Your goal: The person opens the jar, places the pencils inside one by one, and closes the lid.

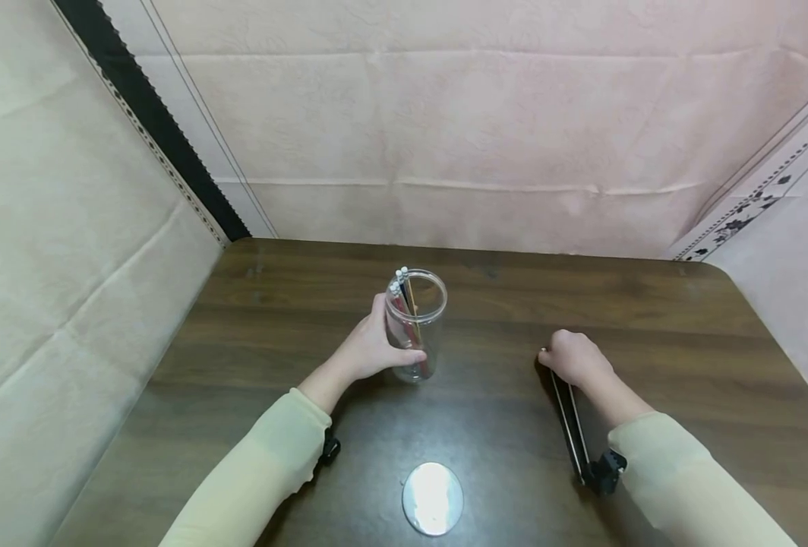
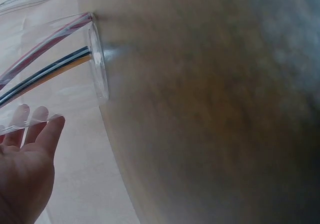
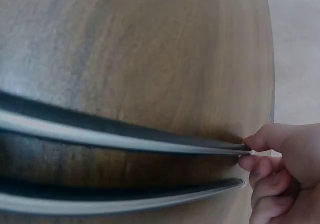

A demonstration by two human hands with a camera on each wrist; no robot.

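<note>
A clear cylindrical jar (image 1: pixel 431 334) stands on the table, with several thin coloured sticks (image 1: pixel 405 300) with pale tips leaning inside it. My left hand (image 1: pixel 370 346) holds the jar from its left side, thumb across the front. In the left wrist view, red, dark blue and orange sticks (image 2: pixel 47 72) show through the jar wall. Farther right, my right hand (image 1: pixel 578 361) pinches the far end of a slim dark stick with a pale stripe (image 3: pixel 150 139) between thumb and forefinger. A second similar stick (image 3: pixel 150 199) runs alongside, its tip near the curled fingers.
A round shiny disc (image 1: pixel 433 499) lies on the brown wooden table (image 1: pixel 486 410) near the front, between the forearms. Pale cloth (image 1: pixel 445 137) hangs behind the table's far edge and at both sides. A small black device (image 1: pixel 607 471) sits at the right wrist.
</note>
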